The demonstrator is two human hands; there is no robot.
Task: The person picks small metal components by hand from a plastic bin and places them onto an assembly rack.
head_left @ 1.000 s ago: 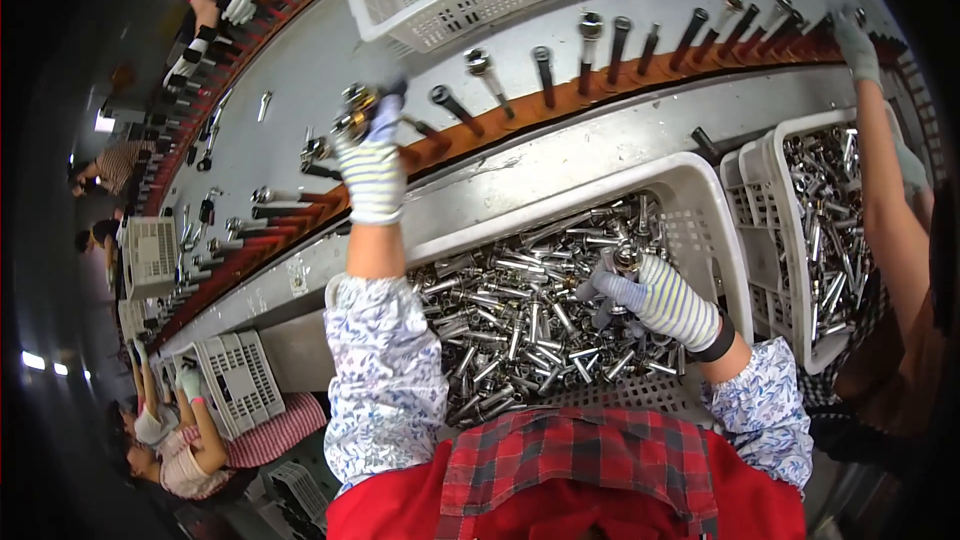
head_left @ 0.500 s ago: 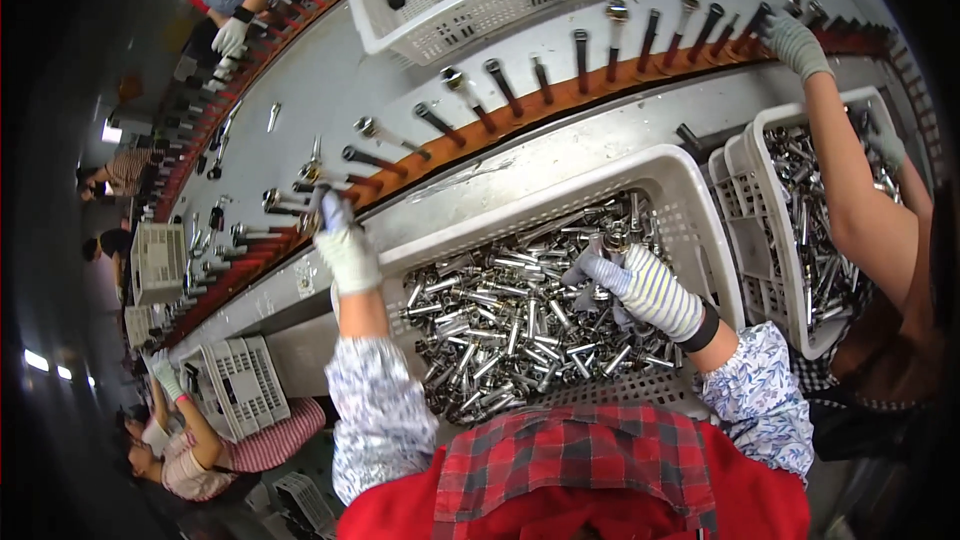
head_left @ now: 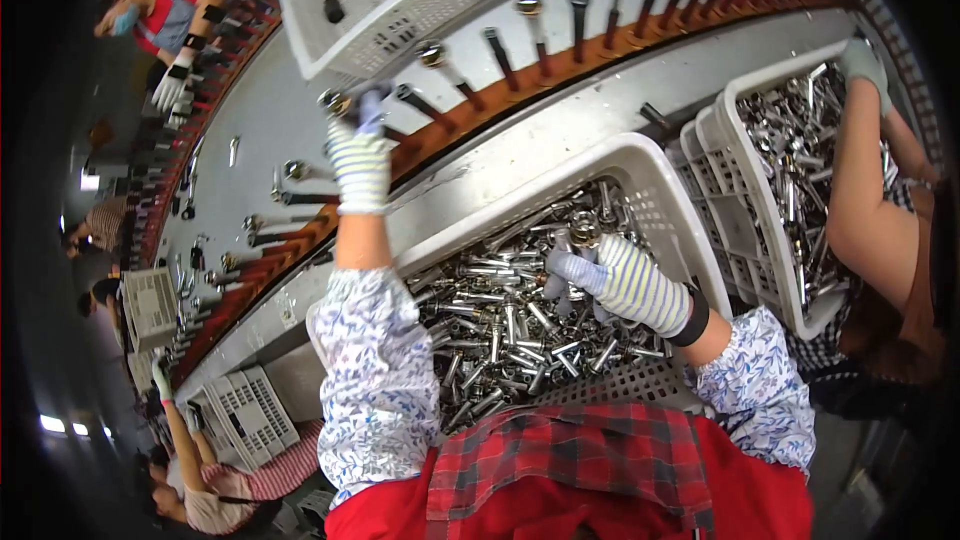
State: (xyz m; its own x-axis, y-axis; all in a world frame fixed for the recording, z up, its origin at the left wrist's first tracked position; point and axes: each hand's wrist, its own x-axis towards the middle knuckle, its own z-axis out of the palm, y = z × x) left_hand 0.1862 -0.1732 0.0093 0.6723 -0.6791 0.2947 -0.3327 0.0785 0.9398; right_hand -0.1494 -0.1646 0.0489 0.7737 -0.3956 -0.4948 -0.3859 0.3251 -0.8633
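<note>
My left hand (head_left: 360, 155), in a striped knit glove, reaches over the brown peg conveyor (head_left: 480, 112). Its fingers are closed around a ratchet wrench (head_left: 335, 100) whose round chrome head pokes out at the fingertips. Above the heap of metal ratchet parts (head_left: 500, 315) in the grey crate (head_left: 690, 215), my right hand (head_left: 635, 285) is closed, thumb pointing left. A ratchet with a shiny round head (head_left: 583, 227) sticks up from its grip; the gloved fingers hide the rest of it. More ratchets (head_left: 528, 5), some with dark handles, stand along the conveyor.
To the right, a co-worker's gloved hand (head_left: 866, 70) is over another parts crate (head_left: 745, 140). A large plastic basket (head_left: 420, 15) stands beyond the conveyor. Loose tools lie on the metal table (head_left: 240, 110). Other people work along the left side.
My left hand has moved farther along the conveyor and is on a ratchet there. My right hand stays over the crate with its ratchet. The co-worker's hand has left the conveyor for the crate.
</note>
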